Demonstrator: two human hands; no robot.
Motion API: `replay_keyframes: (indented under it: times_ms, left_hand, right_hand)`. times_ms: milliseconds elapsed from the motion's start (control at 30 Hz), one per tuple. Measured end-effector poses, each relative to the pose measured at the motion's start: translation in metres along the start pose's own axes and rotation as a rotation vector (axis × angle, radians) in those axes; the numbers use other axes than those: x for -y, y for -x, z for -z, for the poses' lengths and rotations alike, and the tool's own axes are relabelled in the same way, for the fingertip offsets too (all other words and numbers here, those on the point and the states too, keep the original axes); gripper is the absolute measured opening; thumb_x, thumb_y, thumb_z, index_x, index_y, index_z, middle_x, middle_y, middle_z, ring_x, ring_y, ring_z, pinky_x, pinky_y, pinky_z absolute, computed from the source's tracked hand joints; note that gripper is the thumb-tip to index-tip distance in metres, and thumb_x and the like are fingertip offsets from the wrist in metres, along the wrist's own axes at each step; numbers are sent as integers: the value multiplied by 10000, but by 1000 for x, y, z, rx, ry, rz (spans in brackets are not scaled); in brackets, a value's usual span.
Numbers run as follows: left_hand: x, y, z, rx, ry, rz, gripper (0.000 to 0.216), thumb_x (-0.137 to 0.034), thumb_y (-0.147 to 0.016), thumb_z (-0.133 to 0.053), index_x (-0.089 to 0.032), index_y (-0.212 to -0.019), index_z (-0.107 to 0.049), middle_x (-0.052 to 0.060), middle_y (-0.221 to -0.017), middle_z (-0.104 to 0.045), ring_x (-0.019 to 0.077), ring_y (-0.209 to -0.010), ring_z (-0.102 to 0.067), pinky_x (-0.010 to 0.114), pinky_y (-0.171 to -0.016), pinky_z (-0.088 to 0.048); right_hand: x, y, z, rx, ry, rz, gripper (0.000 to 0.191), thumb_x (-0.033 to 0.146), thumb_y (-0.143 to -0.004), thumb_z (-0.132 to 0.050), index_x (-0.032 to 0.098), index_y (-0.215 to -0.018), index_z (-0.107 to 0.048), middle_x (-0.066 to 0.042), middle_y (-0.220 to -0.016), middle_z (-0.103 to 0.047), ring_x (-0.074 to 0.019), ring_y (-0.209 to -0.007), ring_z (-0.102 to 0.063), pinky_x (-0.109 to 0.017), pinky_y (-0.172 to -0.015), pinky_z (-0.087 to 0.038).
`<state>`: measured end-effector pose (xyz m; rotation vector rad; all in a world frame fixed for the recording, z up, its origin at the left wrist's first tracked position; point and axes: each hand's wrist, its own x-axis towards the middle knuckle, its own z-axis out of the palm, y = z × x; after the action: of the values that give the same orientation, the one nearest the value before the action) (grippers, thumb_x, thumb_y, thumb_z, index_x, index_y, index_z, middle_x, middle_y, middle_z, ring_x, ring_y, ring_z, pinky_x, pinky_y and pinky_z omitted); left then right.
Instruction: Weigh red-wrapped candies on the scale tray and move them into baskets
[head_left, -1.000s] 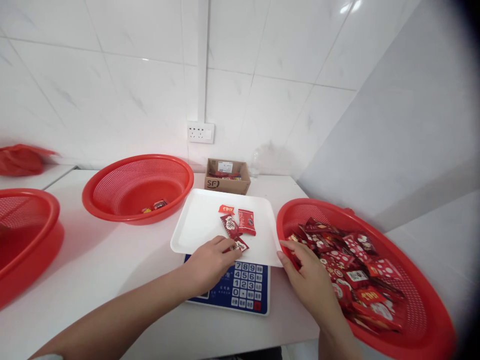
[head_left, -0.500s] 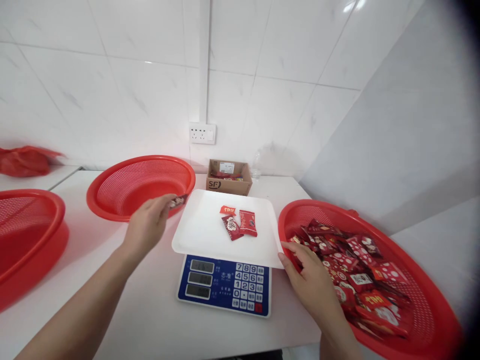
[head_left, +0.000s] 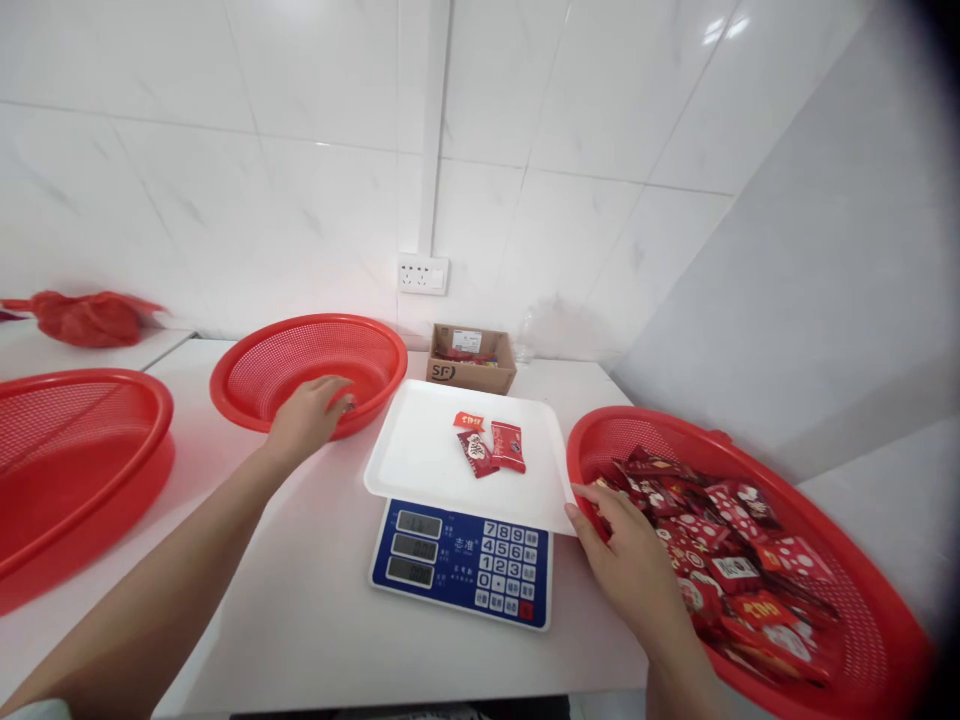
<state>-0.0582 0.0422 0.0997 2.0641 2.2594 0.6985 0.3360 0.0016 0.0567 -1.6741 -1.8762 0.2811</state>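
Mid-frame, we should hold level the white rectangular plastic tray of flat red packets, right hand pinching its lower-right corner, while our left hand, fingers curled, grip untellable, reaches over the round red plastic basket left of centre.

A: Setting: you appear to be in a small packing or weighing room. Evidence?

B: On your white table, a digital scale with keypad and displays, a white tray over it.

A: Containers around you?

B: At right, a large red basket heaped with wrapped packets; at left, a near basket and a far basket, also red and perforated. Far side: cardboard box.

A: Room finish?

B: You face a marbled tile wall carrying a power socket. Whether a shop adjoins: cannot tell.
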Motion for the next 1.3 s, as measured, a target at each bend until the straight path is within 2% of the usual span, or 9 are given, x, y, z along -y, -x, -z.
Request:
replay_keyframes:
  times_ms: [133,267,400,533,700,900,1100,1200,1300]
  left_hand:
    - [-47,14,-18,107,110,-356,301,-307,-940,-437,-193,-1152,-618,84,-1229,-652,236,-1161,-571,385,-983,-464]
    - [-97,20,-37,246,163,-705,311,-177,-908,-480,-222,-1192,-596,48,-1292,-620,178,-1229,-525,331,-1059,-406]
    - [-126,15,-53,305,135,-791,401,-56,-815,-519,-145,-1203,-571,122,-1281,-613,228,-1216,-539,376,-1050,-412]
    - [-129,12,-58,324,93,-761,283,-75,-835,-502,-137,-1088,-612,129,-1157,-662,246,-1091,-611,385,-955,-474]
    - [-112,14,-43,333,45,-685,237,-151,-900,-447,-177,-1052,-626,89,-1083,-689,230,-1026,-634,351,-891,-492]
    - [-77,2,-13,220,-23,-353,326,-298,-959,-336,-225,-1148,-591,63,-1163,-680,227,-992,-658,321,-785,-514]
    - [-28,-15,21,82,-167,13,360,-313,-935,-328,-179,-1121,-606,138,-1090,-679,335,-923,-653,387,-653,-503]
    - [-12,-21,28,41,-199,103,398,-278,-945,-278,-140,-1148,-591,185,-1097,-659,370,-937,-639,435,-667,-499]
    - [-16,-24,20,38,-186,55,367,-264,-931,-329,-127,-1104,-622,208,-1094,-653,392,-1049,-594,471,-750,-496]
  right_hand:
    - [-1,-1,-1,-6,-2,28,459,482,-869,-417,141,-1066,-652,-159,-1155,-657,-311,-1123,-565,-500,-984,-427]
    - [0,0,-1,-7,-11,37,443,460,-869,-428,131,-1063,-652,-168,-1155,-656,-318,-1136,-559,-511,-990,-419]
    - [2,1,0,-10,-7,52,408,433,-872,-435,140,-1050,-655,-157,-1144,-665,-306,-1124,-569,-497,-983,-428]
    - [1,2,1,-13,0,50,402,423,-880,-437,139,-1062,-654,-152,-1142,-665,-301,-1122,-570,-490,-973,-436]
    - [2,2,0,-18,-3,59,375,416,-887,-437,156,-1052,-653,-143,-1131,-667,-295,-1115,-572,-485,-964,-440]
    - [0,1,-1,-24,-4,70,357,411,-888,-441,171,-1049,-651,-136,-1132,-667,-296,-1104,-574,-483,-958,-439]
    - [-1,3,-1,-13,25,71,380,414,-897,-437,149,-1071,-646,-146,-1153,-656,-301,-1120,-564,-487,-958,-440]
    - [-1,3,-2,-23,33,79,375,414,-899,-435,157,-1071,-647,-138,-1145,-660,-297,-1115,-570,-481,-953,-445]
    - [-1,3,-3,-29,34,79,376,412,-898,-433,156,-1072,-647,-139,-1147,-657,-301,-1127,-563,-483,-947,-448]
